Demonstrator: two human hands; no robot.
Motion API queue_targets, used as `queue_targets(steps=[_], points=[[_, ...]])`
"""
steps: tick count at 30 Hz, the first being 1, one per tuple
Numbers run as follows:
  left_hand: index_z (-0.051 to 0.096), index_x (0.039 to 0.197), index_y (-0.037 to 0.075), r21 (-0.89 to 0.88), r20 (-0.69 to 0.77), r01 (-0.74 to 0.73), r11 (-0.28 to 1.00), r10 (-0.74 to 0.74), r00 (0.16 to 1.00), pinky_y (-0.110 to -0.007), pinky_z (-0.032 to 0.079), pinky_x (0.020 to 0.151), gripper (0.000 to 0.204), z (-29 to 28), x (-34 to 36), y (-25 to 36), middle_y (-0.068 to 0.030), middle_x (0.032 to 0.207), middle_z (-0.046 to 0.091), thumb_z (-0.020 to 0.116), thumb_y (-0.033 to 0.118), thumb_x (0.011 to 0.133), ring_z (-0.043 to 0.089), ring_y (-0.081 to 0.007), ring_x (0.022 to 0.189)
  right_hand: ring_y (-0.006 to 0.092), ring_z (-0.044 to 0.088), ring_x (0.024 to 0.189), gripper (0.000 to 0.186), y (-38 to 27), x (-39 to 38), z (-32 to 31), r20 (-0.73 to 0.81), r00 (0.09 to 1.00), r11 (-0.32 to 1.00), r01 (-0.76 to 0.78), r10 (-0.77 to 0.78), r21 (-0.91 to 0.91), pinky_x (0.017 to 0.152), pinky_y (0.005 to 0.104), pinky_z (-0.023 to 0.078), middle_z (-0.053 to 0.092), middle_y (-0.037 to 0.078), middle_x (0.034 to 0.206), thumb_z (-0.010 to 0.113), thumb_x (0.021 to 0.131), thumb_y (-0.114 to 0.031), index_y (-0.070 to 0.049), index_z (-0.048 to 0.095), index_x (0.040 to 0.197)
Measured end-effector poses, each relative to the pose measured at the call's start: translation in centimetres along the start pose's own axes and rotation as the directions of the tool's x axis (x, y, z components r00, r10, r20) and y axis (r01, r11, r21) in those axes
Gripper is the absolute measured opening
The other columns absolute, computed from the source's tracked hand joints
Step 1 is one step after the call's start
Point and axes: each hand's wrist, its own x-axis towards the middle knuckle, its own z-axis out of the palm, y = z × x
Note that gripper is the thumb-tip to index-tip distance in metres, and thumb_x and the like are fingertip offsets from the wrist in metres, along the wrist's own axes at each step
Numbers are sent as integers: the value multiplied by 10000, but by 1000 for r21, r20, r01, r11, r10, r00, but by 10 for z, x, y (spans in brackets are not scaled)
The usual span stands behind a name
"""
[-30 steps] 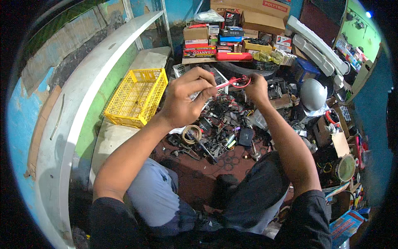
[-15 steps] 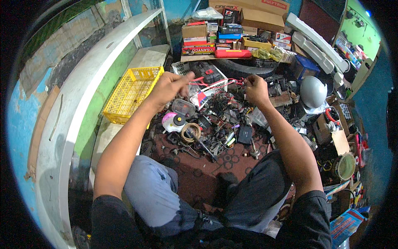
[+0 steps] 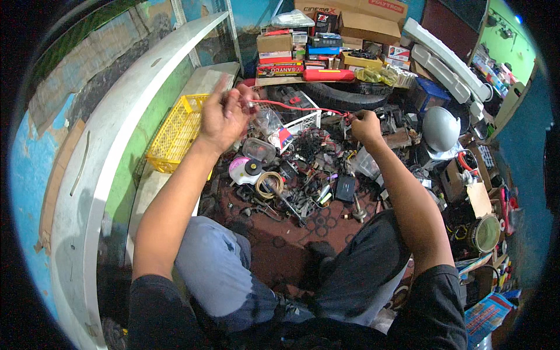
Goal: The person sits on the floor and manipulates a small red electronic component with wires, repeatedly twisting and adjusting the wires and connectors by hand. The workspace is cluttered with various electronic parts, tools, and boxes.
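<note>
Head: red wire [image 3: 297,108] spans open gap between hands [image 3: 223,119].

Large capitals stand on the wide cardboard box [image 3: 351,6] at the back, dark toward its left and pale on a red patch [image 3: 385,6] at its right. Pale capitals run along the flat red box [image 3: 281,71] lower down, and white letters mark the upright black box [image 3: 325,23]. The blue box [image 3: 489,319] at lower right bears reddish lettering, set on a slant
</note>
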Motion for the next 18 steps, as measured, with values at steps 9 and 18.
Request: queue_targets(steps=[9,18], points=[[694,894,4,996,-81,77,-51,-72,994,-372,478,807,340,-61,-2,-9,-128,864,686,594,328,917,631,-252,830,353,687,841,219,-10,-10,1,1,991,988,137,-137,67,767,390,515,695,211,867,661,830,-202,-2,700,910],[638,1180,48,979,118,-167,-118,-343,932,-373,525,819,366,-52,-8,-27,-158,1080,676,641,285,901,642,-225,1004,149,671,763,221,-61,-40,5,332,903,842,55,-271,537,653,301,547,699,117,831,649,910,-162,56,657,944]])
